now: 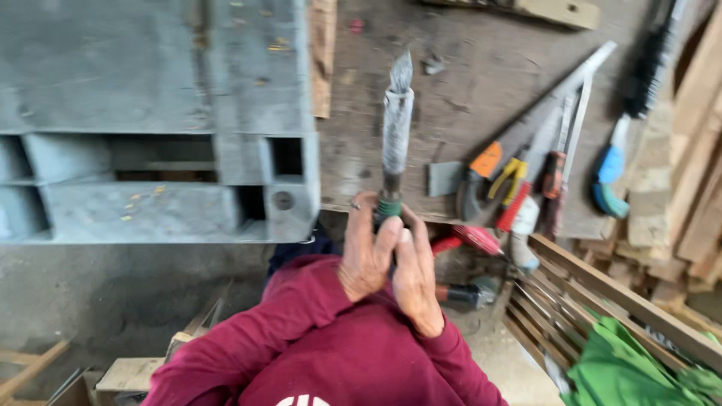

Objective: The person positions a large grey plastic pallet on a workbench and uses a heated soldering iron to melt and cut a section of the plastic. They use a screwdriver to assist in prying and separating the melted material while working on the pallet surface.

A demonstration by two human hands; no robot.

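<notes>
Rough grey concrete floor (113,301) and a worn wooden workbench (481,83) fill this workshop view, seen from above a person in a maroon long-sleeved top (331,353). Both hands are raised together in front of the bench edge, closed around the lower end of a long tool with a green ribbed collar and a dusty grey cylindrical shaft ending in a pointed metal tip (396,128), which stands upright. The left hand (366,256) wraps the handle from one side, its fingers curled tight, while the right hand (416,278) presses against it from the other, thumb laid along the collar. Left of the tool, a big grey moulded plastic pallet (150,120) rests on the bench. Right of the tool lie a handsaw with an orange-and-black grip (526,128), pliers with yellow handles (511,174), a red-handled tool (474,239) and, further right, a black brush with a blue-and-white handle (628,120). Below and right of the tool sit slatted wooden rails (602,293) and a crumpled green cloth (624,368); pale timber offcuts (692,173) are stacked far right.
</notes>
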